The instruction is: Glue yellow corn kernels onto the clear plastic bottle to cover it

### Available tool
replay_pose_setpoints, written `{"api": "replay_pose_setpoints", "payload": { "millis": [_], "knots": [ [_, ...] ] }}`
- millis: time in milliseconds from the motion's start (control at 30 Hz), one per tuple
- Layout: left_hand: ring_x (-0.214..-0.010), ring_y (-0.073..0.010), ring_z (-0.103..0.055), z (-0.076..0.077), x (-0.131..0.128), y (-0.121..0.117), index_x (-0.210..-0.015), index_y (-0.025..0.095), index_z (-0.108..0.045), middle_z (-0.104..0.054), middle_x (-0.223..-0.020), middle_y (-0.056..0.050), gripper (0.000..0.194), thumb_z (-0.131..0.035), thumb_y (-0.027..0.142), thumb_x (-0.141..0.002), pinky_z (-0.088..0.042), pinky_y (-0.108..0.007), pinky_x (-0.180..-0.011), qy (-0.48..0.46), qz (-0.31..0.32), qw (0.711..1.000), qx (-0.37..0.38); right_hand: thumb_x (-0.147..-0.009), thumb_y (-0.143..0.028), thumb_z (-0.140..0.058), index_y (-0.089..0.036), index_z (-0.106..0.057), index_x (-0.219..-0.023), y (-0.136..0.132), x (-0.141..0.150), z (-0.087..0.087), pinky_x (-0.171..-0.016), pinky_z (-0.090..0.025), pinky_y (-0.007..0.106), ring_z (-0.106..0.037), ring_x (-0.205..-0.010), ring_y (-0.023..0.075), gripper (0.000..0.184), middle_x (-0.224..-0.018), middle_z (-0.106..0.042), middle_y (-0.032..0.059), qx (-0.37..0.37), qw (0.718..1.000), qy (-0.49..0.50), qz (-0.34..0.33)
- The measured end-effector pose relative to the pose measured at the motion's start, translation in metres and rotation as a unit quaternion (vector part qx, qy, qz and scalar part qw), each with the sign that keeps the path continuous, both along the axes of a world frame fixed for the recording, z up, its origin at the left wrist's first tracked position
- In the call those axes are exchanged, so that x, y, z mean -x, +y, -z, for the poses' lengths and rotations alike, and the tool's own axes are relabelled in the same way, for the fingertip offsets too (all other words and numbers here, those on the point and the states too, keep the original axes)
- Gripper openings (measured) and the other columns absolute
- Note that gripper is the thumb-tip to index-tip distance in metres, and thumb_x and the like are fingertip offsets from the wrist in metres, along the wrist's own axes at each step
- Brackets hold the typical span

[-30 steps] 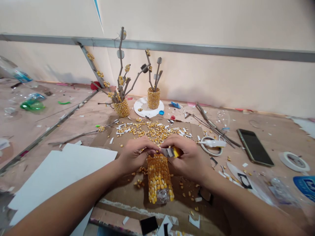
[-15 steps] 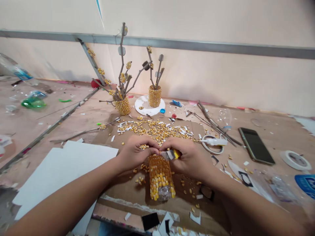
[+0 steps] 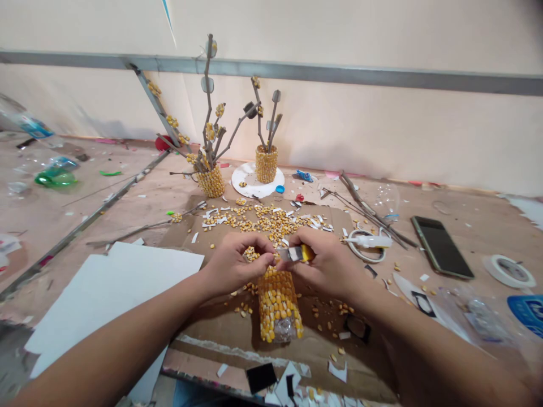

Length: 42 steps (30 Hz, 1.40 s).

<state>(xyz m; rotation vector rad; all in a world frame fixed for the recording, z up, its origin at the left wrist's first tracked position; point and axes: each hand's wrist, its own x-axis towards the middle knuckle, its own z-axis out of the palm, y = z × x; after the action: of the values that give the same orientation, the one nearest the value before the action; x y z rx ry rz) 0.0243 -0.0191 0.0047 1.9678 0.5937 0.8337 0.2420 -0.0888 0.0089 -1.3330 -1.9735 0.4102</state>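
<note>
A plastic bottle covered in corn kernels [image 3: 278, 302] lies on a sheet of brown cardboard [image 3: 212, 328] in front of me. My left hand [image 3: 235, 265] is curled at the bottle's far end, fingers pinched on its rim. Opposite it, my right hand [image 3: 326, 263] is closed on a small yellow utility knife [image 3: 297, 253], whose blade points left at the same rim. Loose corn kernels [image 3: 267, 220] lie scattered just beyond both hands.
Two kernel-covered pots with twigs [image 3: 212, 181] [image 3: 266, 164] stand at the back by the wall. A phone [image 3: 441, 246], tape roll [image 3: 509, 270], glue tube on a ring [image 3: 367, 243] and sticks [image 3: 365, 212] lie right. White paper [image 3: 106, 294] lies left; paper scraps litter the near edge.
Both hands have lifted slightly toward the far end of the bottle. The knife blade sits a little higher at the rim. The bottle has barely moved.
</note>
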Motion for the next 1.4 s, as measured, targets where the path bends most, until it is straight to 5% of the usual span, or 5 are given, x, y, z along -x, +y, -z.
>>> {"api": "replay_pose_setpoints", "payload": {
  "millis": [100,200,1000,1267,1400],
  "knots": [
    [-0.063,-0.0127,-0.065,-0.001,0.0,-0.002,-0.083,0.016,-0.07,-0.075,-0.073,-0.003,0.008,-0.066,0.019,-0.089,-0.051,-0.022,-0.06,-0.021,0.005,0.997,0.074,-0.103,-0.078,-0.038,-0.02,-0.056,-0.08,0.0,-0.001,0.004,-0.058,-0.03,0.029,-0.05,-0.061,0.0167,0.064,-0.071,-0.062,0.0046,-0.058,0.995,-0.085,-0.01],
    [-0.063,-0.0118,-0.06,0.0,0.001,-0.003,-0.083,0.016,-0.068,-0.071,-0.072,-0.002,0.007,-0.065,0.019,-0.088,-0.048,-0.022,-0.06,-0.032,0.011,0.996,0.088,-0.107,-0.075,-0.021,-0.02,-0.056,-0.08,-0.002,0.001,0.007,-0.058,-0.027,0.03,-0.049,-0.06,0.0168,0.07,-0.071,-0.062,0.0051,-0.071,0.988,-0.131,-0.031],
    [-0.07,-0.0148,-0.062,0.01,0.003,-0.01,-0.085,0.017,-0.067,-0.07,-0.078,-0.005,0.024,-0.069,0.038,-0.097,-0.05,-0.026,-0.068,-0.037,0.037,0.997,0.057,-0.107,-0.075,-0.017,-0.019,-0.058,-0.079,-0.008,0.012,0.019,-0.057,-0.023,0.031,-0.045,-0.06,0.0154,0.075,-0.071,-0.058,0.0031,-0.066,0.991,-0.111,-0.039],
    [-0.067,-0.0145,-0.059,0.006,0.003,-0.02,-0.083,0.018,-0.065,-0.066,-0.071,-0.003,0.019,-0.068,0.032,-0.095,-0.051,-0.028,-0.067,-0.104,0.064,0.988,0.1,-0.11,-0.064,-0.032,-0.024,-0.044,-0.077,-0.007,0.002,0.01,-0.054,-0.03,0.029,-0.042,-0.055,0.014,0.053,-0.065,-0.047,-0.0025,-0.084,0.995,0.001,0.059],
    [-0.068,-0.0139,-0.059,0.003,0.0,-0.016,-0.082,0.017,-0.067,-0.067,-0.074,-0.003,0.021,-0.071,0.034,-0.093,-0.048,-0.025,-0.064,-0.049,0.029,0.99,0.133,-0.103,-0.029,-0.058,-0.023,-0.058,-0.1,-0.011,0.005,0.001,-0.062,-0.047,0.027,-0.06,-0.069,0.0155,0.007,-0.082,-0.063,0.0019,-0.096,0.994,0.047,-0.013]
  ]
}}
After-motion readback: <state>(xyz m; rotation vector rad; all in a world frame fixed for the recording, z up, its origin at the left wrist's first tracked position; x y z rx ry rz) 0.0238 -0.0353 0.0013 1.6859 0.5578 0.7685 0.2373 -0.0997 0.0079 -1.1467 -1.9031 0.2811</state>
